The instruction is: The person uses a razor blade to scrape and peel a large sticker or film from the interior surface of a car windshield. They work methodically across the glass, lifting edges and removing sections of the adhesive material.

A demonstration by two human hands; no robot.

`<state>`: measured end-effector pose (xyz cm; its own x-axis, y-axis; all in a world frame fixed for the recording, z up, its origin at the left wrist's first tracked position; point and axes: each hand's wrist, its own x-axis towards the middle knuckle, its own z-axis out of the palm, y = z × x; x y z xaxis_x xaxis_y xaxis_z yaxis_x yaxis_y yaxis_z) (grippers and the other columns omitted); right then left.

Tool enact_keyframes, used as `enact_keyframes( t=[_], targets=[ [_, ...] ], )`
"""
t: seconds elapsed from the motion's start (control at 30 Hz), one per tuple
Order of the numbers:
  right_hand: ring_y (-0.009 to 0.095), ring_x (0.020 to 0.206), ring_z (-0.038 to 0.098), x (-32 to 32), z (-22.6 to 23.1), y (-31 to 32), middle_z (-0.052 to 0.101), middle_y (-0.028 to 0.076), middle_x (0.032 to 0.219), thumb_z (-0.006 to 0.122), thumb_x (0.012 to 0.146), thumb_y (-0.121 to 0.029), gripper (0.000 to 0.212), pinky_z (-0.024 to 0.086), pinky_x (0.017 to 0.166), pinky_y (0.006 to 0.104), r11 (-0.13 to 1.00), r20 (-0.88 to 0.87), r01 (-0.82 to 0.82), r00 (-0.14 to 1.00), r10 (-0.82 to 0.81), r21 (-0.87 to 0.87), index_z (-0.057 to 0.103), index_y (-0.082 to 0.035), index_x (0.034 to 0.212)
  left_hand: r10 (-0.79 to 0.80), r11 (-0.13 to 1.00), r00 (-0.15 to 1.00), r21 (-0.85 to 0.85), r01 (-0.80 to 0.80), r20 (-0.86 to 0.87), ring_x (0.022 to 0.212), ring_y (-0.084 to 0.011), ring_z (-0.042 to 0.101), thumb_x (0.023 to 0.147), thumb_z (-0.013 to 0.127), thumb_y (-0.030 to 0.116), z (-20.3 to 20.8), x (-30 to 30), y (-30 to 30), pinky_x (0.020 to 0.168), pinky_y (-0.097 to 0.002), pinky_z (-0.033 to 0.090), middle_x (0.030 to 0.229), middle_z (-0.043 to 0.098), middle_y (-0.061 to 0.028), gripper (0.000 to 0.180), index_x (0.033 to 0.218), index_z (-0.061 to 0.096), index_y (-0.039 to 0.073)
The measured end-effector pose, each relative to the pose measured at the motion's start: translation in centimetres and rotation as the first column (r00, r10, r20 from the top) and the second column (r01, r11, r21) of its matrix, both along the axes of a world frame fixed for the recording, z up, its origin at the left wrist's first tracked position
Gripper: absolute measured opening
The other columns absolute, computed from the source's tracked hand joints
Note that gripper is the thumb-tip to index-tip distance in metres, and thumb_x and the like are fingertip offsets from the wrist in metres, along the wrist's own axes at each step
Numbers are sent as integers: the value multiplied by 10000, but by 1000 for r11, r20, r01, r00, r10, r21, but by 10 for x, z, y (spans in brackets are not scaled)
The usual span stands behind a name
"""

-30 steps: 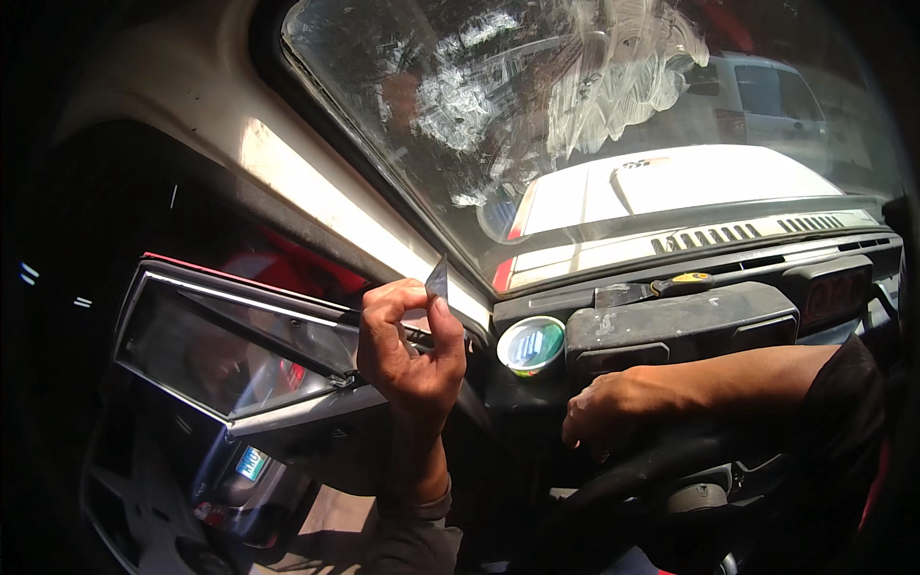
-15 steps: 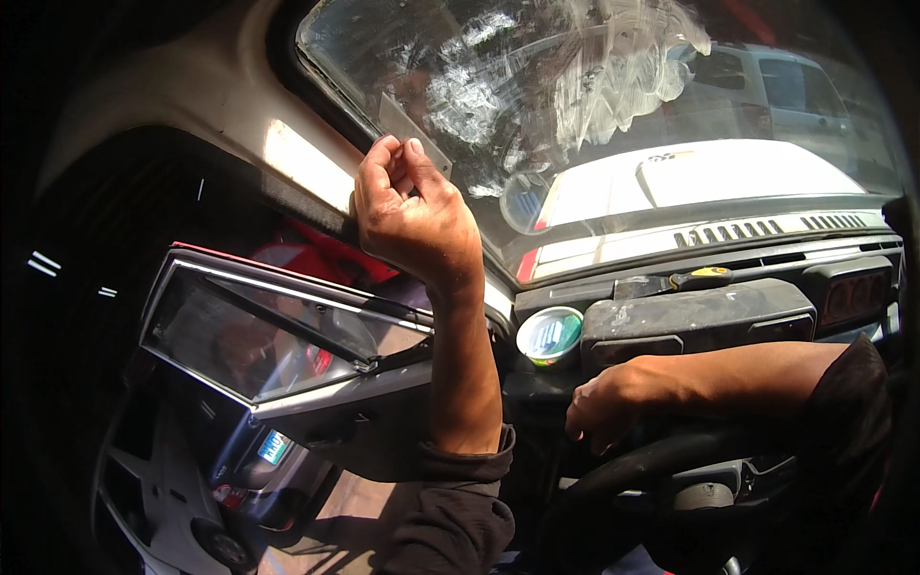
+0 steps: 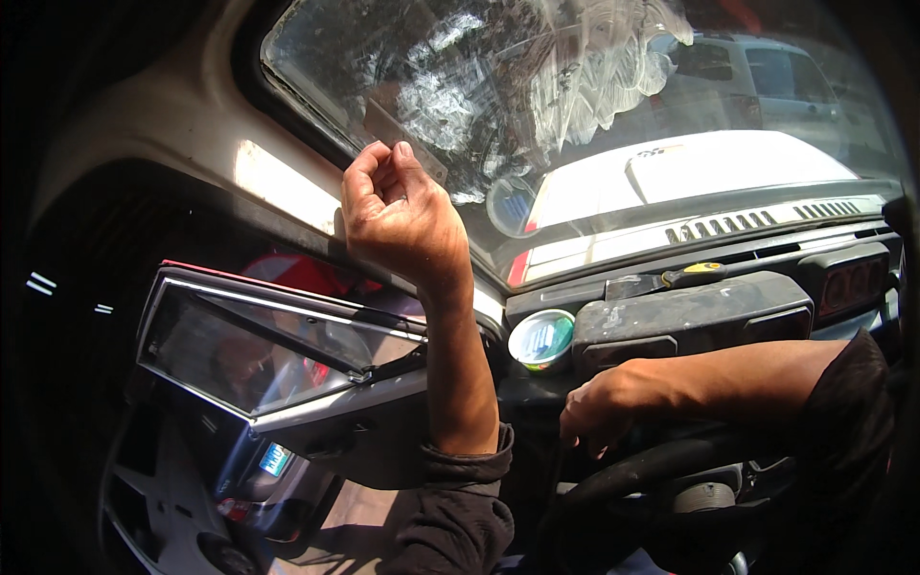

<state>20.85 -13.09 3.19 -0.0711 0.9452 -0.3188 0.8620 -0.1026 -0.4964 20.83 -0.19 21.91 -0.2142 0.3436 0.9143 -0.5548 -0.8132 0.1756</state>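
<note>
My left hand (image 3: 402,206) is raised at the left lower edge of the windshield (image 3: 575,96). Its thumb and fingers are pinched closed on a thin, flat rectangular scraper blade (image 3: 393,125), which lies close along the glass. White smeared residue (image 3: 446,101) covers part of the windshield beside it. Lower down, my right hand (image 3: 594,412) hangs with bent fingers above the black steering wheel (image 3: 661,465). Whatever those fingers hold, if anything, is lost in shadow.
A round tub (image 3: 541,340) stands on the dashboard, left of the instrument housing (image 3: 695,321). Behind the housing lies a putty knife (image 3: 690,276) with a yellow-black handle. The vehicle's door (image 3: 287,355) hangs open at left, with parked cars (image 3: 259,489) beyond.
My view has turned slightly, so the windshield sits further left. The left hand and blade appear a little left and lower. My right hand stays in nearly the same place.
</note>
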Motion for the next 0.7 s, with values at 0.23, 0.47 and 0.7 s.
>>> enact_keyframes(
  t=[0.23, 0.47, 0.7],
  targets=[
    [206, 737, 606, -4, -4, -10, 583, 106, 846, 571, 797, -73, 172, 509, 631, 288, 925, 87, -121, 992, 96, 359, 594, -34, 963, -59, 998, 998, 21, 60, -21, 582, -92, 541, 769, 654, -23, 0, 0, 1, 531, -209, 454, 694, 594, -49, 89, 835, 595, -37],
    [187, 735, 608, -2, -9, -3, 598, 88, 858, 539, 830, -133, 161, 507, 634, 271, 993, -75, 15, 997, -6, 120, 578, -40, 956, -24, 999, 999, 27, 24, -23, 585, -93, 539, 764, 662, -17, 2, 0, -2, 534, -210, 451, 692, 598, -50, 98, 835, 597, -37],
    [172, 737, 607, -8, 0, -9, 609, 72, 844, 508, 848, -145, 140, 502, 614, 264, 979, -25, -7, 1000, 12, 204, 571, -39, 914, -15, 997, 999, 69, 17, -29, 596, -133, 588, 748, 649, -40, 1, -1, -8, 550, -250, 469, 744, 609, -69, 82, 812, 600, -22]
  ],
)
